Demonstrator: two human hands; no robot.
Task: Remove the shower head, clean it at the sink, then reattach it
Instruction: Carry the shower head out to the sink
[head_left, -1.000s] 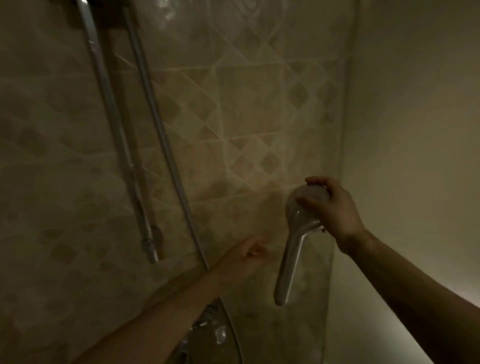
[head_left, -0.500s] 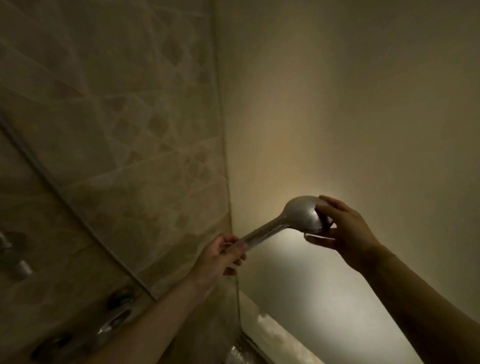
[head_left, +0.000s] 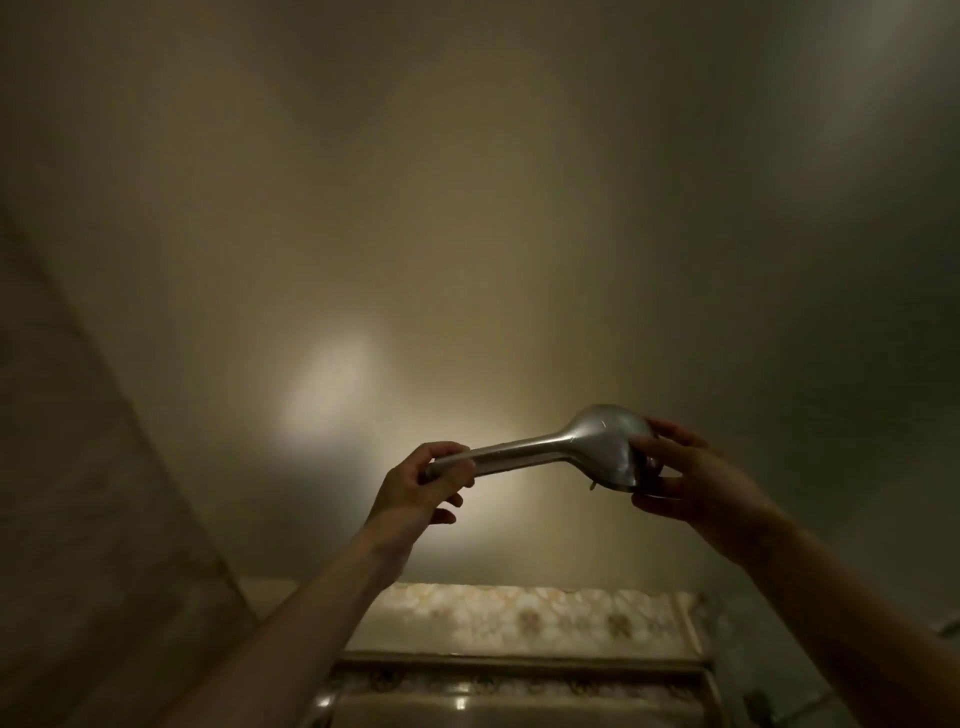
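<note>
Presently the shower head (head_left: 605, 441) is held level and clear of the plain wall (head_left: 467, 208), left hand (head_left: 415, 491) pinching the handle end, right hand (head_left: 696, 480) curled round the round face, a two-point hold apparently meant to steady it for carrying to the sink.

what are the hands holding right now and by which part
Both hold the shower head: the left hand grips the handle's end, and the right hand holds the round spray head by its rim.

Plain beige wall (head_left: 467, 208) with a bright light patch (head_left: 327, 395), patterned tile border (head_left: 519, 621) below, dim tiled wall (head_left: 78, 519) at left
</note>
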